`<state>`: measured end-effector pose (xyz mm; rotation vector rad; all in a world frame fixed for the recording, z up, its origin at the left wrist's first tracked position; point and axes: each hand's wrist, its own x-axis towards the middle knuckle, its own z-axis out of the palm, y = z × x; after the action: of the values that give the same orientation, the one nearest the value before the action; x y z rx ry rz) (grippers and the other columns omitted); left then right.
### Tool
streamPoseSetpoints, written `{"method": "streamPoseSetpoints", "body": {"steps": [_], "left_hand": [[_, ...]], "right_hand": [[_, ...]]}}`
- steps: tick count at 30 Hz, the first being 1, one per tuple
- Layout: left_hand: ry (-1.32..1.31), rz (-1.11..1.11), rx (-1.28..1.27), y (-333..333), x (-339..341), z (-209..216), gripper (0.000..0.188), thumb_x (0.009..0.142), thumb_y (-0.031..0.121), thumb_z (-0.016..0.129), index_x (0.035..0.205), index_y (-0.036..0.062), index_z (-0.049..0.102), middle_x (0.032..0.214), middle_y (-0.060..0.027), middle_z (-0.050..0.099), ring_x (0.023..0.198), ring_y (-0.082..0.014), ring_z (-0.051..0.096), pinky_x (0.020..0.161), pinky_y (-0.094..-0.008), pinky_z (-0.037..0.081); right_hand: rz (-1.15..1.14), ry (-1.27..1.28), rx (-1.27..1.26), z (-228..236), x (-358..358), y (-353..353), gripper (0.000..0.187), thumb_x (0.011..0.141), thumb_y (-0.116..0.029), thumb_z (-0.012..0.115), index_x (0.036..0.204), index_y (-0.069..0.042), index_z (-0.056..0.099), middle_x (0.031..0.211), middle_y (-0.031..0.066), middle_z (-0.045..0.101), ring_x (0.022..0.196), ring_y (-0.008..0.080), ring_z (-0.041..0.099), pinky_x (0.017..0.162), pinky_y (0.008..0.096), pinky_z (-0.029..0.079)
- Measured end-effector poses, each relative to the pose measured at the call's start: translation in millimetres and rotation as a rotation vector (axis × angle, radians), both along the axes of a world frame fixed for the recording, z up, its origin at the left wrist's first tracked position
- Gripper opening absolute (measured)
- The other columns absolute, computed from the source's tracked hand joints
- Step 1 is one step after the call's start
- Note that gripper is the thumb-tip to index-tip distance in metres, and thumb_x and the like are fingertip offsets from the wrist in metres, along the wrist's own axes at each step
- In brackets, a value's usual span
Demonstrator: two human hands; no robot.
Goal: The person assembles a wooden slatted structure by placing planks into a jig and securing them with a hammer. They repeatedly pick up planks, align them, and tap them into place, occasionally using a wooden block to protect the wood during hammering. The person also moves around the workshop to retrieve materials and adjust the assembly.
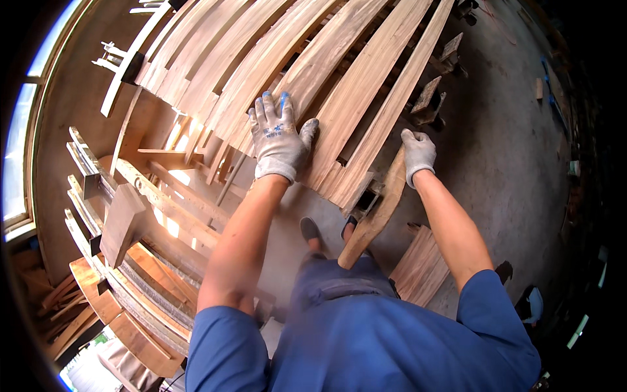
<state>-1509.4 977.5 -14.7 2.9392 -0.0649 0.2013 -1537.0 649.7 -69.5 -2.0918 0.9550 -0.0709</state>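
A large panel of long, pale wooden slats (382, 85) with gaps between them stretches out in front of me. My left hand (281, 140), in a grey work glove with blue marks, lies on the slats near their close end, its fingers spread. My right hand (418, 154), gloved too, is closed round the upper end of a rough wooden stick (377, 219). That stick slants along the panel's near right corner, its lower end close to my waist. Beside it, a metal bracket (369, 198) sits at the panel's corner.
More metal brackets (428, 101) jut out along the panel's right side. To the left stands a rack of metal bars and planks (153, 287), with a wooden block (123, 225) on it. Boards (421, 268) lie low on the right, near my feet. A window (16, 144) is at far left.
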Motion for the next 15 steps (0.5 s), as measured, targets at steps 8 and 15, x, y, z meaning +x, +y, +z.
{"method": "streamPoseSetpoints", "body": {"steps": [8,15], "left_hand": [[-0.016,-0.002,-0.02,-3,2,3,0.084,0.101,0.06,0.065,0.165,0.0098,0.044,0.173,-0.0291,0.031,0.161,-0.0474,0.027,0.132,-0.0596,0.019],[-0.006,-0.003,-0.011,-1,0,3,0.085,0.101,0.059,0.065,0.165,0.0088,0.043,0.173,-0.0288,0.031,0.162,-0.047,0.026,0.132,-0.0598,0.019]], "right_hand": [[0.04,0.2,0.063,-34,13,-11,0.041,0.093,-0.039,0.075,0.102,0.001,0.078,0.089,0.0174,0.075,0.082,0.0269,0.065,0.082,0.0436,0.051],[0.039,0.184,0.167,-58,11,-9,0.045,0.094,-0.039,0.08,0.109,0.004,0.08,0.098,0.0123,0.078,0.088,0.0244,0.065,0.086,0.0426,0.05]]}}
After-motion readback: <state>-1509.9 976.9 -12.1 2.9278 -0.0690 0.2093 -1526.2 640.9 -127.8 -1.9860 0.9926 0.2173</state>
